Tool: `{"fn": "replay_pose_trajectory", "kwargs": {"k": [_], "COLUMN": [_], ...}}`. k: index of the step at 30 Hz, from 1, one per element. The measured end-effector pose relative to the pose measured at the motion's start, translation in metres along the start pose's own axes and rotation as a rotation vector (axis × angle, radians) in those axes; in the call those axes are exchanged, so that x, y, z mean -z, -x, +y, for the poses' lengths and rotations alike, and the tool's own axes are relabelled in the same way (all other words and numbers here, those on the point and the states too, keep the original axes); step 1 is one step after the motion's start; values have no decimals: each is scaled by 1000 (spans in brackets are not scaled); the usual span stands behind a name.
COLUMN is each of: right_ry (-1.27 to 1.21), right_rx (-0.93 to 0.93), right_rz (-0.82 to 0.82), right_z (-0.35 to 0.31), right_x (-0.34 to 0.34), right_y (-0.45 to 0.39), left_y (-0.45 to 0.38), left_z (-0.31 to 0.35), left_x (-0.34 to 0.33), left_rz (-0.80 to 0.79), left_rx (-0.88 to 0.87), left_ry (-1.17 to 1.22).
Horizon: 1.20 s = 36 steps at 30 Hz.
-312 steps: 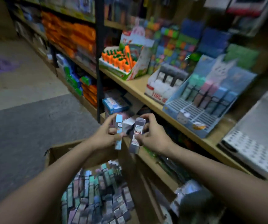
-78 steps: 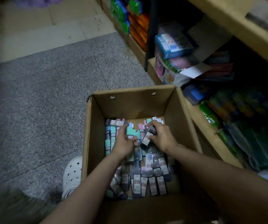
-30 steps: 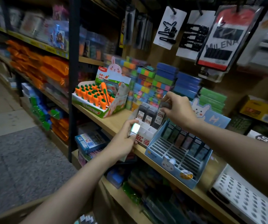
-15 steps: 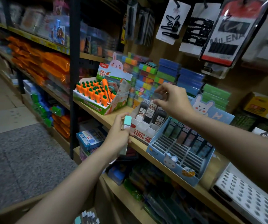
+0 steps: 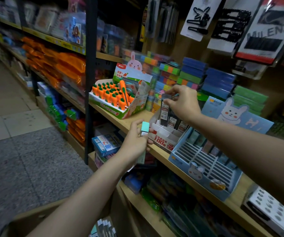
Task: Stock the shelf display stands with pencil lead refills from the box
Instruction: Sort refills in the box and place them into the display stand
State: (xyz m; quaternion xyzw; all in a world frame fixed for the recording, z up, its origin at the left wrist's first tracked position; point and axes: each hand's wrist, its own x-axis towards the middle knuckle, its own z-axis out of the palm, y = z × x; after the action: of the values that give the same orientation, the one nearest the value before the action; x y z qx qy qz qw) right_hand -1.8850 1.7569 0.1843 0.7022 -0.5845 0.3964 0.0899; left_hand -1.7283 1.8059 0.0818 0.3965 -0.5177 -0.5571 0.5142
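Right hand [image 5: 183, 101] pinching the top of a dark lead refill case [image 5: 164, 109] between thumb and fingertips, case upright, lower end at a rear slot of the white display stand [image 5: 161, 136]; cannot tell whether seated or just above. Left hand [image 5: 134, 142] curled round a mint-capped refill [image 5: 144, 130], cap poking up above the fingers, held just in front of the white display stand and touching nothing on it.

Inside the white display stand: at least 2 more dark refill cases [image 5: 176, 124] standing in the back row beside the held one, front compartments bare white, red print across the front panel.

Just right of the white display stand, touching it: blue bunny display stand [image 5: 204, 165], slotted white grid in front, a row of pastel refills [image 5: 206, 144] standing in the rear slots, rabbit backing card [image 5: 232, 113] rising behind.

Left of the white display stand, on the same wooden shelf [image 5: 136, 120]: carrot display box [image 5: 119, 98] packed with orange carrot-shaped items.

Behind the white display stand: stacked coloured blocks [image 5: 192, 74].

Far below the white display stand, at the bottom edge: cardboard box [image 5: 40, 218], a few refill ends [image 5: 103, 228] showing inside
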Motion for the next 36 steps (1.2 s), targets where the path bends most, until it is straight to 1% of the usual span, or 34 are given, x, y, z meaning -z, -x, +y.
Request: {"fn": "replay_pose_trajectory", "kwargs": {"k": [4, 9, 13, 19, 22, 23, 25, 28, 32, 36], "right_ry": [-22, -39, -22, -30, -12, 13, 137, 322, 425, 516], "right_rx": [-14, -20, -61, -67, -85, -82, -48, -2, 47, 151], "right_rz": [7, 53, 43, 26, -38, -68, -104, -94, -100, -101], "right_z": [-2, -4, 1, 2, 6, 8, 13, 18, 22, 19], "right_x": [1, 5, 6, 7, 2, 0, -1, -1, -8, -5], "right_y": [2, 1, 3, 2, 6, 8, 11, 13, 17, 24], "left_y": [3, 8, 11, 14, 15, 15, 14, 12, 10, 11], "left_z": [-2, -2, -2, -7, -10, -10, -12, -13, -16, -15], "left_x": [-1, 2, 3, 3, 3, 3, 3, 4, 4, 2], "left_rz": [-13, -43, -39, -58, -72, -75, -77, -83, -74, -54], "left_rx": [22, 53, 72, 82, 88, 88, 83, 79, 56, 11], "left_ry": [19, 66, 77, 63, 57, 57, 55, 58, 65, 89]}}
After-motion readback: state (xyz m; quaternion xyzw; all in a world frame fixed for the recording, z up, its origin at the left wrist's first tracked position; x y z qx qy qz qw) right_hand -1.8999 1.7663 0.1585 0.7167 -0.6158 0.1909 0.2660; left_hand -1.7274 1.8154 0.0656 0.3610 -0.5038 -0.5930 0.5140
